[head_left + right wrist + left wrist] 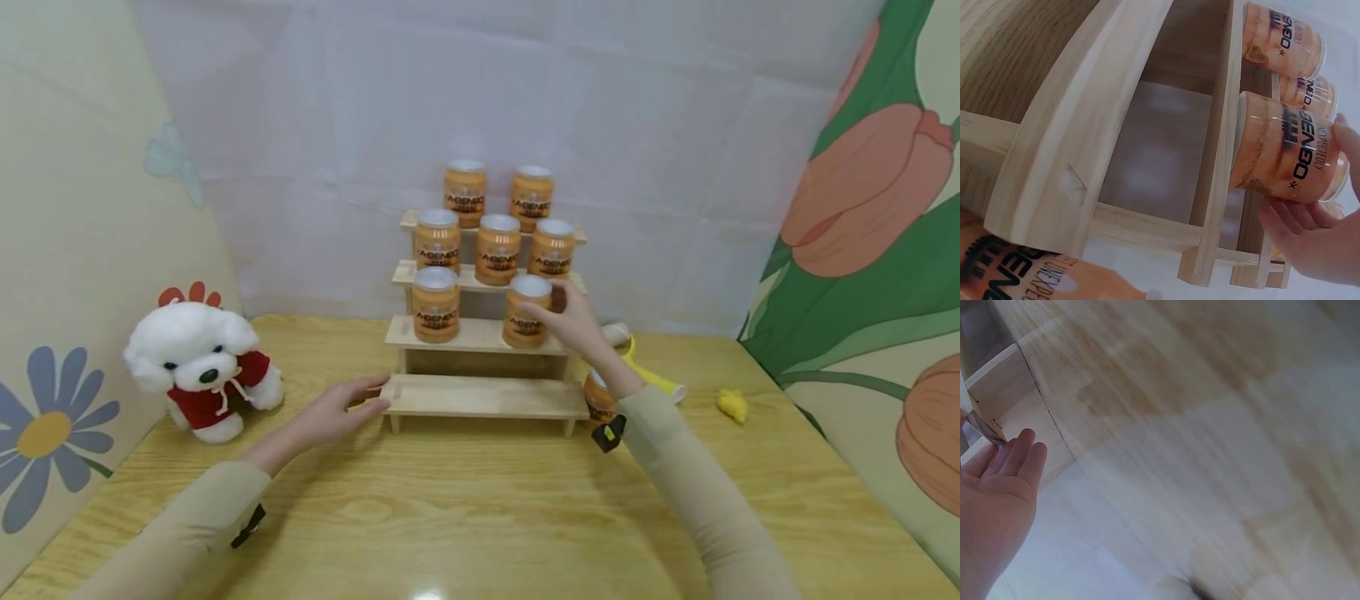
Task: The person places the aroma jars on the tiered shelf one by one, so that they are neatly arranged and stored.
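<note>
My right hand (pixel 576 321) grips an orange can (pixel 525 315) with a silver lid, at the right of the second step from the bottom. In the right wrist view, thumb and fingers wrap the lid end of this can (pixel 1291 149). At the left end of the bottom step, my left hand (pixel 341 408) pinches the wooden stand (pixel 487 396), its fingers (pixel 1022 453) against the step's end. Another can (pixel 436 305) stands at the left of the same step. Three cans (pixel 498 250) occupy the step above, and two more (pixel 465 194) stand on top.
An orange labelled container (pixel 597 396) is on the table right of the stand, partly hidden by my right wrist. Behind it lies a yellow and white object (pixel 652 375). A small yellow item (pixel 732 406) lies farther right. A white plush dog (pixel 202 367) sits at left.
</note>
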`<state>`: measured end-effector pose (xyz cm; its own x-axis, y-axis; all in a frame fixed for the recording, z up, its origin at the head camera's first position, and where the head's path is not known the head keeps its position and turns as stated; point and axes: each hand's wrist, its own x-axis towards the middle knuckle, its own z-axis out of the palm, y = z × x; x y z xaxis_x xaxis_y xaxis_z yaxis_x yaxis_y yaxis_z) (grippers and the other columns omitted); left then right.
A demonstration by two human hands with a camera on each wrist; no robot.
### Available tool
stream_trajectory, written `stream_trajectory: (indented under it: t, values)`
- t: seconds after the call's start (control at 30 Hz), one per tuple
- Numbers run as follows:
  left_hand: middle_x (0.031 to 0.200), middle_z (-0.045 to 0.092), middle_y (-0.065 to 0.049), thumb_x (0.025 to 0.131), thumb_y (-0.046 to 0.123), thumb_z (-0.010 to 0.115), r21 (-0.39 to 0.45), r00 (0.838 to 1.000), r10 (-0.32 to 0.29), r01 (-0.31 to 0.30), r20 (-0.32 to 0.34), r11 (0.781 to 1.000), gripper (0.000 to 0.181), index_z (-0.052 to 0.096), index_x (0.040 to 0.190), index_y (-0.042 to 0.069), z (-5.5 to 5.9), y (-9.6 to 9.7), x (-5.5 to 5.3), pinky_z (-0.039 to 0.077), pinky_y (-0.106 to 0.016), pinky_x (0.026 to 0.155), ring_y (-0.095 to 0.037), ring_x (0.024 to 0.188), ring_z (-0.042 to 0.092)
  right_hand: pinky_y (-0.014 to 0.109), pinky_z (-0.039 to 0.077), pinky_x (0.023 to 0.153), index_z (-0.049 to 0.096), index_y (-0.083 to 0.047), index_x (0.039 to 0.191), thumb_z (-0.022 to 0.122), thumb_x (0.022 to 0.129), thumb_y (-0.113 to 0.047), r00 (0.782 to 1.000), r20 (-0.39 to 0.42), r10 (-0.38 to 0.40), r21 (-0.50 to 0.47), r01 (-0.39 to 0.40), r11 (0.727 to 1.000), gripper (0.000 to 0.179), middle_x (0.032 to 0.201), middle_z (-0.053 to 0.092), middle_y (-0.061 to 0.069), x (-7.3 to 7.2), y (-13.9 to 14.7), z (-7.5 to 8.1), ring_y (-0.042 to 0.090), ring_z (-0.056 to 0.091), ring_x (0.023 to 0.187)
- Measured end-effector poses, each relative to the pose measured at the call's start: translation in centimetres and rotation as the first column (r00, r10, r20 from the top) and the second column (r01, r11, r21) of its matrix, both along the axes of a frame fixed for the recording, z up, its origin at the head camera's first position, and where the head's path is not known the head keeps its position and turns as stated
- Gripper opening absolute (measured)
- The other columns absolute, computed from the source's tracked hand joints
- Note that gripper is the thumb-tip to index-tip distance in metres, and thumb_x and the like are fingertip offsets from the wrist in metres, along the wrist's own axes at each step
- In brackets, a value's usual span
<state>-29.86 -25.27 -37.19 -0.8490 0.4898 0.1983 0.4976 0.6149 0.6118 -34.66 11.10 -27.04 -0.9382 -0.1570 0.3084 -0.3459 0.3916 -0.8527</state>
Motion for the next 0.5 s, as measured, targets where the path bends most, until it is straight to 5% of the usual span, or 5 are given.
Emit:
stream_trajectory:
  t: [0.5]
  values:
    - [0.14, 0.043, -0.026, 0.098, 0.03, 0.051, 0.001, 1.0, 0.001, -0.001, -0.005, 1.0, 0.056, 0.039, 0.14, -0.005, 0.07, 0.03, 0.12, 0.042, -0.053, 0.1, -0.041, 0.121, 0.05, 0.04, 0.05, 0.09, 0.046, -0.008, 0.134, 0.07, 0.083, -0.043, 0.999, 0.029, -0.024, 0.057, 0.022, 0.998, 0.066, 0.122, 0.054, 0.01, -0.2, 0.14, 0.03, 0.025, 0.055, 0.108]
